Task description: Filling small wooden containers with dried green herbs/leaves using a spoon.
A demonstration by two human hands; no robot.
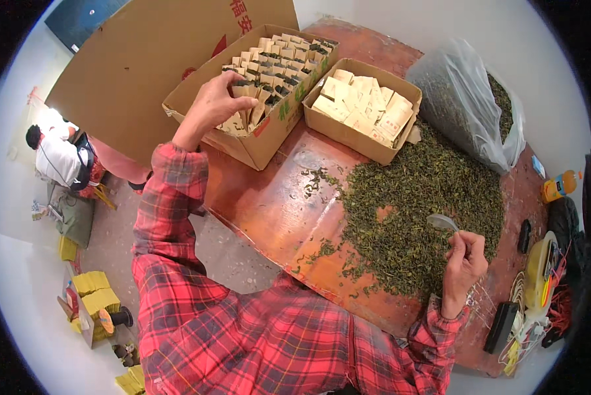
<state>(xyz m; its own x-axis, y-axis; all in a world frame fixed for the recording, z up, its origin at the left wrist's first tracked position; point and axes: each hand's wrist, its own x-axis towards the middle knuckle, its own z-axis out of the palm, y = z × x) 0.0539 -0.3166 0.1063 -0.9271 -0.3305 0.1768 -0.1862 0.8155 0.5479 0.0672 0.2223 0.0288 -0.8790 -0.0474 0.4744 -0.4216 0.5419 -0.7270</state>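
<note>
My left hand (215,103) reaches into a long cardboard box (261,150) packed with rows of small tan paper bags, many showing dark leaves in their open tops. Its thumb and fingers close around the top of a paper bag (256,107) at the near end; the grip is partly hidden. On the right, my right hand (465,264) holds a small pale spoon (442,222) by its handle. The spoon's bowl is over a wide heap of dried green tea leaves (407,243) spread on the reddish table.
A smaller box (368,151) of tan packets stands beside the long box. Behind the heap leans a clear plastic bag (463,105) of leaves. An orange drink bottle (562,187) and a yellow container (539,273) stand at right. At far left, another person (61,155) bends over.
</note>
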